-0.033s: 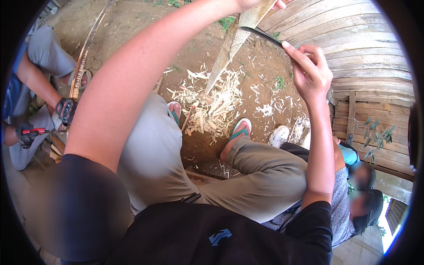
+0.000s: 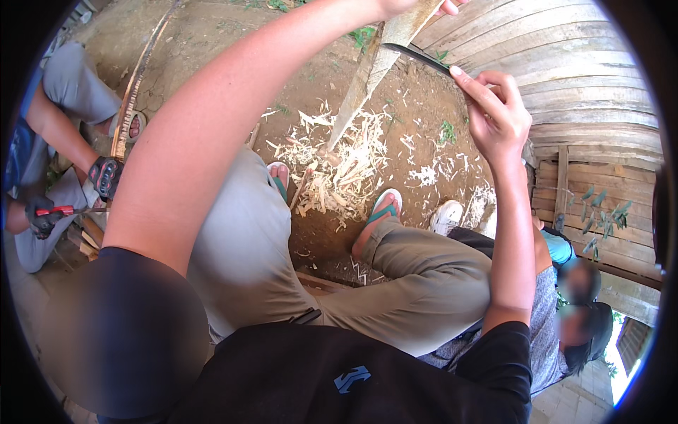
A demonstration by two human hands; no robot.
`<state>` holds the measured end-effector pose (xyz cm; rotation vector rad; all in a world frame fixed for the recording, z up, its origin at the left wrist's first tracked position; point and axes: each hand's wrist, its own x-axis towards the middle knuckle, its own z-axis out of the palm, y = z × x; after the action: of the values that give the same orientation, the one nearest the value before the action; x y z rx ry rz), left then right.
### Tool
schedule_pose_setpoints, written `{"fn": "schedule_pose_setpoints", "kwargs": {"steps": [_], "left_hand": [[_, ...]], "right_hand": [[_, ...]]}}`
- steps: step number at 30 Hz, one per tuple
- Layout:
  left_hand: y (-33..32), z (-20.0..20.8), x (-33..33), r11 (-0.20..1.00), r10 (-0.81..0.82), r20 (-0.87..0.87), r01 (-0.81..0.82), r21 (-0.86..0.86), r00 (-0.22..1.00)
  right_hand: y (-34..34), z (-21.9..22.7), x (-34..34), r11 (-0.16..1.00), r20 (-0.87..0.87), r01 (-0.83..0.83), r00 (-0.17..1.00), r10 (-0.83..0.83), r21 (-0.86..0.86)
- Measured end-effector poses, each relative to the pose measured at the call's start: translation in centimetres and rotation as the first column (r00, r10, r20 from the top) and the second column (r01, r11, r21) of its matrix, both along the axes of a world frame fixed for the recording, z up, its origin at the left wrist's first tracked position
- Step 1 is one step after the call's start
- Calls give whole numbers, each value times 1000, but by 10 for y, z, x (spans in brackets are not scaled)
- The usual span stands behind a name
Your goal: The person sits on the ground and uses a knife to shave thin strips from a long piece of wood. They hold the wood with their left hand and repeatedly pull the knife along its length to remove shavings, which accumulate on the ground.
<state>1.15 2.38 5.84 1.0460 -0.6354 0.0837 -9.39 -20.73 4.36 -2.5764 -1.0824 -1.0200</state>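
A long, tapering wooden board (image 2: 369,74) slants down from the top edge, its narrow end among the wood shavings (image 2: 353,159) on the ground. My left hand (image 2: 401,6) grips the board's upper part; the top edge cuts it off, but some fingertips show past the board's right side. Between the thumb and fingers of my right hand (image 2: 500,113) is a slim, dark, slightly curved strip-like tool (image 2: 422,58). Its far end lies across the board's face, below my left hand. Whether it is a blade or another tool, I cannot tell.
At left, another person's gloved hands (image 2: 106,177) hold a red-handled tool (image 2: 55,210) and a long split strip (image 2: 134,85). Other people (image 2: 544,311) sit close at right, beside a plank wall (image 2: 558,63). My sandalled feet (image 2: 387,206) flank the shavings.
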Motion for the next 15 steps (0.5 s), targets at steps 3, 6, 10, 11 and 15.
{"fn": "schedule_pose_setpoints", "kwargs": {"steps": [3,6,10,11,15], "left_hand": [[3,2,-7,999,-10,20,9,52,1000],[0,11,-24,997,27,37,-29,66,999],[-1,5,-15,997,15,68,-20,74,998],[-4,10,-26,997,34,122,-41,62,992],[-12,9,-19,1000,-10,144,8,15,990]], "right_hand": [[-1,1,0,1000,11,-5,1000,5,-9],[-5,2,-1,999,47,0,999,2,-36],[2,-1,2,999,54,-16,998,17,-29],[4,-2,1,999,58,-18,998,19,-28],[17,-5,2,999,35,-25,999,26,-26]]}}
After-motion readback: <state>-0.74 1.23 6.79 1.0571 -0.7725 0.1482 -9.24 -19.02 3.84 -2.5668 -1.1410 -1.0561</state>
